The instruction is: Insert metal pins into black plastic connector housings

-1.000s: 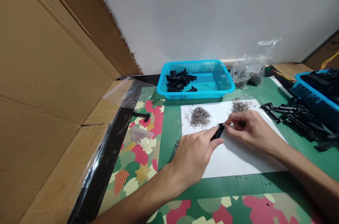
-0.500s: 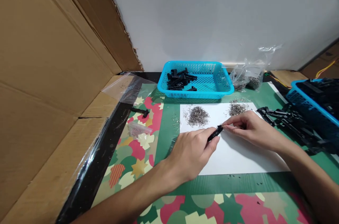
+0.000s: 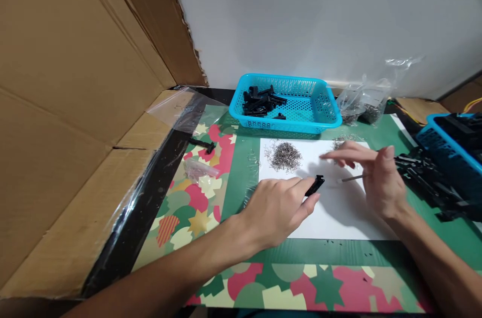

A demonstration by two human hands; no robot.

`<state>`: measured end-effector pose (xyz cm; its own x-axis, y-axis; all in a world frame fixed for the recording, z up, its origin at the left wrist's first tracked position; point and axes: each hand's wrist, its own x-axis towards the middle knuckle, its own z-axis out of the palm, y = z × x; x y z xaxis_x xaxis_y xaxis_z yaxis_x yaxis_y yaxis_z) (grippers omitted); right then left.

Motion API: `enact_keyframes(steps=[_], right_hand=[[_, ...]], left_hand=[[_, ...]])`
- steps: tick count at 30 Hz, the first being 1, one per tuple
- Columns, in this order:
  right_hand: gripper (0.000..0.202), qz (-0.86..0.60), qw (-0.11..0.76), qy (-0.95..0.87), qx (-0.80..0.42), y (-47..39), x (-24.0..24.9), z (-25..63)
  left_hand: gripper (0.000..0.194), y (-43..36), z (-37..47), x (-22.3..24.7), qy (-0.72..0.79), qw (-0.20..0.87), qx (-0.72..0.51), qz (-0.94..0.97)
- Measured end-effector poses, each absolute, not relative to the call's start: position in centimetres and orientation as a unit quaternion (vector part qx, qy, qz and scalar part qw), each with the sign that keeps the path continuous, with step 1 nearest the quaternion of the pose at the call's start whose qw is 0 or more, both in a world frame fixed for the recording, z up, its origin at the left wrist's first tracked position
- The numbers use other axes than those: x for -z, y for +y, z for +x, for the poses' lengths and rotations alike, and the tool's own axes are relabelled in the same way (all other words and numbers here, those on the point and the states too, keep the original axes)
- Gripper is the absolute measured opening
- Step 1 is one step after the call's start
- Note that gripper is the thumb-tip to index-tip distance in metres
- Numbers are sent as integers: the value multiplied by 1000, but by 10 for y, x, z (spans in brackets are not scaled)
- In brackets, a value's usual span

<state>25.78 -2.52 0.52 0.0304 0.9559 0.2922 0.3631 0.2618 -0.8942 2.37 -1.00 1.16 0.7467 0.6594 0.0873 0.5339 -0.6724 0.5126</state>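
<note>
My left hand (image 3: 280,210) is closed around a small black plastic part (image 3: 315,186), whose notched end sticks out past thumb and forefinger over the white sheet (image 3: 327,225). Apart from it, to the right, my right hand (image 3: 380,175) has its thumb raised and forefinger stretched out. A thin grey metal rod (image 3: 352,178) with a pale tip pokes out from its palm; the rest of the rod is hidden. On the sheet lies a heap of tiny bent metal wire pieces (image 3: 285,156). A second heap (image 3: 341,141) is partly behind my right hand.
A blue basket (image 3: 286,125) with several black parts stands at the back. Clear bags of metal pieces (image 3: 371,110) are beside it. Black parts (image 3: 429,177) lie at right near another blue basket (image 3: 440,140). A lone black part (image 3: 203,145) lies left; cardboard (image 3: 75,107) walls that side.
My right hand has drawn back rightward from the black part and opened its pinch; the metal rod now shows. My left hand still holds the part, tilted slightly differently. The view has shifted a little.
</note>
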Motion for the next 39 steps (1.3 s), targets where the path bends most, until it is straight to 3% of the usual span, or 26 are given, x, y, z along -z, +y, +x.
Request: enact_keyframes(steps=[4,12,25,35,39], right_hand=[[96,-592,424,-603,-325,-26,-4,255],[87,-597,451,-556,-364,-17,2,249],[83,-597,429,-599,-319,-20,8,244],[83,-596,407,-611,-324,-18,4,238],[83,-570,442,-593,-358,-18,2,242]], left_hand=[[32,-9,23,-11,292,211,-122,925],[32,-9,24,-8,269,172,-122,940],[30,-13,30,3,245,76,-143,956],[30,-10,30,3,267,101,-136,949],[31,-10,28,1,269,150,-154,939]])
